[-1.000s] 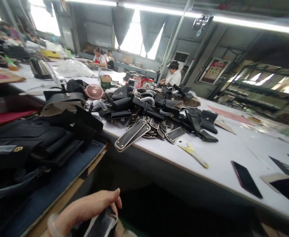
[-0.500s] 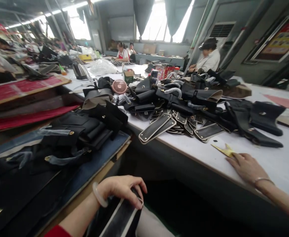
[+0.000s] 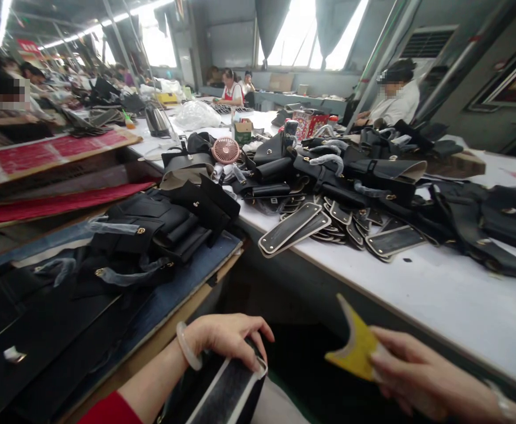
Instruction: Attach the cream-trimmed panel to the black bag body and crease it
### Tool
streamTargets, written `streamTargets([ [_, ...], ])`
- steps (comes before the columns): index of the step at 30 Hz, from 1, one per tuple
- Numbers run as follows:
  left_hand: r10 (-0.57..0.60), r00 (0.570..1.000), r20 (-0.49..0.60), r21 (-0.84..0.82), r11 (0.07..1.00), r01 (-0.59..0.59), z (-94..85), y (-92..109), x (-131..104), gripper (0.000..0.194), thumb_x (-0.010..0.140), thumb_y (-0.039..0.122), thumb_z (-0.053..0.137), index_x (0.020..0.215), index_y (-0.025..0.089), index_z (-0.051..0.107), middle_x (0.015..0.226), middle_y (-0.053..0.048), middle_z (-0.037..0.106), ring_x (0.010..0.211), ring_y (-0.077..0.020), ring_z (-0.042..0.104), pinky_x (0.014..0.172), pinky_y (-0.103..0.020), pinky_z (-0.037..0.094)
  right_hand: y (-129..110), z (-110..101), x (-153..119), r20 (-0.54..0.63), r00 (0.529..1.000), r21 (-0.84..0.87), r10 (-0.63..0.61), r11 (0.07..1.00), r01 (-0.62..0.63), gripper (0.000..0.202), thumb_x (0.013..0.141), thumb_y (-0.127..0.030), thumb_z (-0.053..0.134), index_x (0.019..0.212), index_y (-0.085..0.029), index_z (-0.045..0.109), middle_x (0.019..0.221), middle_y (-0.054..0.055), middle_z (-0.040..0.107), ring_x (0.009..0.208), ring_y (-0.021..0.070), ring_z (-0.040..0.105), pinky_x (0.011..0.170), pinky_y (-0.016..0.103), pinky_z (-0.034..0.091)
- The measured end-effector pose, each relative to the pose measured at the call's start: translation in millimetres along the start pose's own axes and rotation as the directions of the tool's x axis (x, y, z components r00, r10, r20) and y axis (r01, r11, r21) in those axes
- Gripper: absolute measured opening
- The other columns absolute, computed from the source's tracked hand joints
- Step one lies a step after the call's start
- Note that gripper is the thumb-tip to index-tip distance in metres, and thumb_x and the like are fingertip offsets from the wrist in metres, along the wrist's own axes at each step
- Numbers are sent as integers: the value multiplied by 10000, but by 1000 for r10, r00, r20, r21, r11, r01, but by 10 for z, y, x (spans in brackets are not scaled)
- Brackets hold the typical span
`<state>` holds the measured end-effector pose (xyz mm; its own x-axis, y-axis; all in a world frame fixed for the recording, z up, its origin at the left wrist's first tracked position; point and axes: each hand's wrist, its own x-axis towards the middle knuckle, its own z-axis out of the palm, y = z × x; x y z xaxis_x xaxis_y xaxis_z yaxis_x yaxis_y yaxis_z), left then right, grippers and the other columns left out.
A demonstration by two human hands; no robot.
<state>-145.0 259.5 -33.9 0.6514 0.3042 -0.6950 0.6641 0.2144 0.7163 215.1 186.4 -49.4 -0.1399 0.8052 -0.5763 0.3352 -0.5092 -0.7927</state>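
My left hand (image 3: 235,341) grips the end of a black leather bag piece (image 3: 229,388) over my lap, thumb on top and fingers over its far side. A pale-edged black strip runs along that piece. In my right hand (image 3: 420,371) a flat yellow piece with a curved notch (image 3: 357,341) is pinched between thumb and fingers. It is in the air just off the table's front edge, to the right of the bag piece and apart from it. Its exact kind I cannot make out.
Black bags (image 3: 279,171) and pale-edged leather strips (image 3: 293,227) are heaped on the white table (image 3: 452,300), beside a pink fan (image 3: 226,151). More black bags (image 3: 152,224) cover the blue board (image 3: 196,288) at left. Other people sit at tables further back.
My right hand has lifted the yellow piece off the table and brought it left and nearer to my lap. My left hand keeps its grip. The view has shifted slightly right-to-left.
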Motion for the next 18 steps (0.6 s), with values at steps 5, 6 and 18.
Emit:
streamTargets([
  [5,23,1000,6,13,1000,-23,-13,-84,44,866,563,469,856,1322,205,532,1155,-79,735,957,-240,665,803,-323,486,-406,1028,113,542,840,-31,29,999,-15,209,760,-312,628,875,-143,589,693,2,564,529,89,517,424,142,351],
  [6,30,1000,5,9,999,-30,-17,-96,51,897,561,478,856,1342,195,518,1170,-89,730,991,-257,665,831,-339,494,-459,1098,152,544,837,-59,54,998,-26,163,764,-260,598,874,-140,588,667,-4,562,493,80,501,400,134,307],
  [18,-4,996,-93,200,979,23,-58,45,-57,1122,584,583,795,1516,139,355,1261,-172,657,1078,-334,627,951,-430,474,-734,1258,305,543,814,-207,205,972,-107,136,905,-229,497,835,-145,580,482,-52,524,315,51,361,350,168,120],
])
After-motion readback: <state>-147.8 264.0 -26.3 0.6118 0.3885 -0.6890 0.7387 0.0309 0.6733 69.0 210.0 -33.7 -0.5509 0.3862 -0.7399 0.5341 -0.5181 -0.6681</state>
